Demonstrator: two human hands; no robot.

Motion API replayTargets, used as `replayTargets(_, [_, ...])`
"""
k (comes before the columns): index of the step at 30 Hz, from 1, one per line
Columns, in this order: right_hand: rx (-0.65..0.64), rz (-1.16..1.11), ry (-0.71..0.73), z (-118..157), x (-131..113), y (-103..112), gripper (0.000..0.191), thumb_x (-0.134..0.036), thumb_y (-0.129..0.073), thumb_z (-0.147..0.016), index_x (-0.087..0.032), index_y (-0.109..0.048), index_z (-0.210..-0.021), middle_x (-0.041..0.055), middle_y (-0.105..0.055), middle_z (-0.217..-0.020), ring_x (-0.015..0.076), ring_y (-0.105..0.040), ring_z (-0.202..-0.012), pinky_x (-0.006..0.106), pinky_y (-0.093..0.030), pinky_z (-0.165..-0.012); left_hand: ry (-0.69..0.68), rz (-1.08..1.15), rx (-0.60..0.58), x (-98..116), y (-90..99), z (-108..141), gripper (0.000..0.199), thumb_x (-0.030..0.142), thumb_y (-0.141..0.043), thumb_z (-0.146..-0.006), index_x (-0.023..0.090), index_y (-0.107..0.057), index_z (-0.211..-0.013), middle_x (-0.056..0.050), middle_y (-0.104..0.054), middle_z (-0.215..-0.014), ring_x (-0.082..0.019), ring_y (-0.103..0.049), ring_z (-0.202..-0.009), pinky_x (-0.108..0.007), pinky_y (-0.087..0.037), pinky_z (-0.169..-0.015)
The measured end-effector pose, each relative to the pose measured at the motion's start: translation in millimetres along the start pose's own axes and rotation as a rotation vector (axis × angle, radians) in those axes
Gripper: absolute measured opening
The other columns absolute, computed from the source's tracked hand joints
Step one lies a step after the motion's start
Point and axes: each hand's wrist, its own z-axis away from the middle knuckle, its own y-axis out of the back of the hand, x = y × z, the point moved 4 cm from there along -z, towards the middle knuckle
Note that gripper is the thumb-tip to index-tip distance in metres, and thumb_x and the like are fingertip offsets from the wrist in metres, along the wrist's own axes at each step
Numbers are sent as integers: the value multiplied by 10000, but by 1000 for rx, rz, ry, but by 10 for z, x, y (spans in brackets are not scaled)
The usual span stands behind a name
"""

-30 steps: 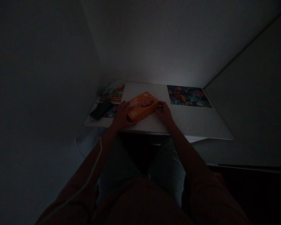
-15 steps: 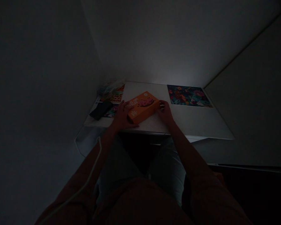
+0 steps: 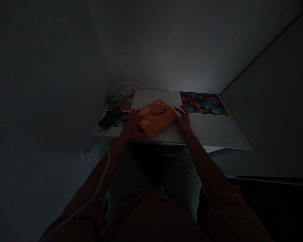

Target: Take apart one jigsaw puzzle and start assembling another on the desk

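An orange puzzle box (image 3: 158, 116) with a pink watermelon-like picture and white lettering lies slanted on the white table. My left hand (image 3: 132, 126) grips its left end, fingers over the top and thumb low along the near side. At the right end is my right hand (image 3: 183, 121), its fingers spread and lifted off the box. Its thumb is close to the box's right edge; whether it touches I cannot tell in the dim light.
A dark object (image 3: 109, 119) lies left of my left hand. Behind it are colourful printed sheets and a clear plastic wrapper (image 3: 121, 94). A floral picture sheet (image 3: 203, 103) lies at the back right. Walls border the table (image 3: 214, 129); a pale cord (image 3: 101, 181) runs along my left forearm.
My right hand has opened its fingers and moved slightly right. The box has shifted a little to the right and its near side shows more. My left hand stays on it.
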Motion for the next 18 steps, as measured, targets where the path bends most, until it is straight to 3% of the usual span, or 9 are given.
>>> replayTargets(6, [24,-49,-144,332,-2,-169,1117,-569,-980,-621,-456,-377,-1554,112,-711,-1528,416,-709,-1420,706,-655,-1147,19,-8,-10,46,15,-2,1211,894,-936,-713,209,-518,-1621,-247,-377,-1788,-519,-272,-1703,-725,-232,-1424])
replayTargets(9, [15,-28,-175,440,4,-215,1140,-582,-980,-617,-485,-370,-1575,86,-779,-1422,416,-746,-1374,718,-689,-1086,14,-23,-3,61,22,1,1197,944,-863,-756,194,-514,-1622,-246,-374,-1787,-491,-270,-1712,-680,-223,-1444])
replayTargets(12, [-23,12,-143,492,-24,-202,1126,-627,-963,-661,-502,-368,-1608,50,-829,-1174,408,-812,-1192,713,-728,-968,7,-27,8,51,17,1,1183,922,-892,-745,220,-512,-1619,-233,-384,-1781,-477,-271,-1717,-670,-228,-1446])
replayTargets(15, [-97,79,-93,530,-82,-167,868,-680,-923,-742,-500,-544,-1503,15,-766,-916,386,-819,-996,698,-728,-907,14,-25,-1,29,1,-1,1180,852,-966,-716,254,-502,-1622,-222,-374,-1788,-472,-267,-1716,-687,-222,-1442])
replayTargets(18, [-187,139,-75,569,-134,-157,538,-712,-881,-812,-468,-717,-1264,25,-721,-837,371,-802,-877,680,-719,-853,-4,-6,6,34,2,-1,1177,816,-984,-729,231,-492,-1624,-245,-372,-1778,-485,-269,-1706,-695,-215,-1439])
